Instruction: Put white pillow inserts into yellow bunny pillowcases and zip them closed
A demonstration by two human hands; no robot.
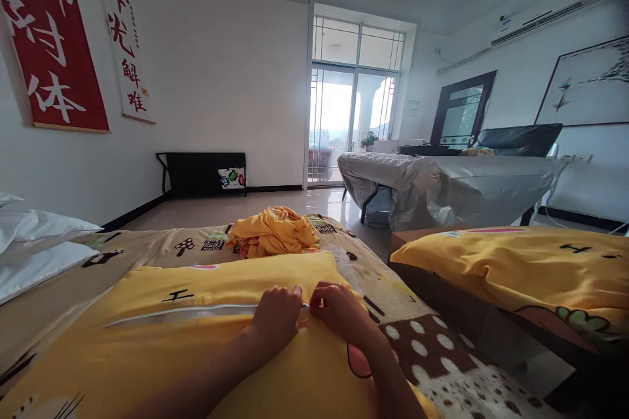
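Note:
A yellow pillowcase (162, 366) with printed cartoon marks lies flat in front of me, filled with a white pillow. Its zipper (187, 311) gapes from the left side toward the middle, and white shows through the slit. At the right end of that gap, my left hand (279, 317) is closed on the fabric edge beside the zipper. Close by it, my right hand (339, 311) pinches at the zipper's end with curled fingers. The zipper pull itself is mostly hidden by the fingers.
Beyond the pillow, a crumpled heap of yellow fabric (275, 229) rests on the patterned blanket (422, 340). Another yellow pillow (521, 268) lies on a cardboard box at right. White pillows (44, 242) are stacked at left. A plastic-covered desk (452, 183) stands behind.

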